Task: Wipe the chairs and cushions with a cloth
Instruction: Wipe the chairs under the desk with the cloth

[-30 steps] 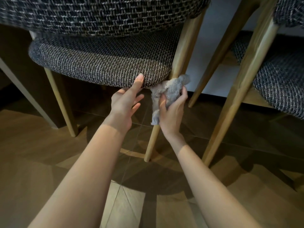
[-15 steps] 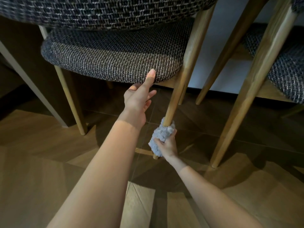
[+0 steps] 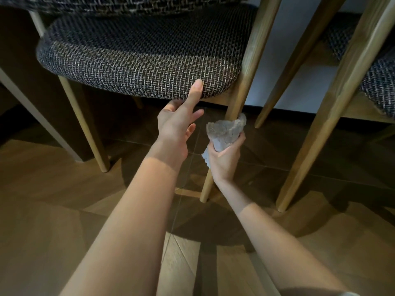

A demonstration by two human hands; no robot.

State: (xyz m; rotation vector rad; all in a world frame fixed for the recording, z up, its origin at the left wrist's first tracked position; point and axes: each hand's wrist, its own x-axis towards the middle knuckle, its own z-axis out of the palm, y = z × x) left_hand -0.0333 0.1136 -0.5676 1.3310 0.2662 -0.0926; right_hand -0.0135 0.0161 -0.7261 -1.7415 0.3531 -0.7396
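**Grip closes on cloth around chair leg**

The right hand [image 3: 224, 162] grips a pale grey cloth [image 3: 224, 132], which is bunched around a wooden leg [image 3: 242, 82] of a chair [image 3: 85, 129], roughly midway between seat and floor [image 3: 64, 210]. A corner of the cloth pokes out beside the hand. The left hand [image 3: 176, 127] holds nothing. Its fingers are straight, and the index fingertip [image 3: 198, 84] touches the lower front edge of the chair's dark woven cushion [image 3: 139, 67]. The low angle makes it hard to say whether the other fingers reach the underside of the seat. A second chair [image 3: 333, 116], apparently of the same make, stands just to the right, its legs apart from the cloth. Both chairs stand on patterned wood flooring, with a pale wall [image 3: 288, 50] behind them.
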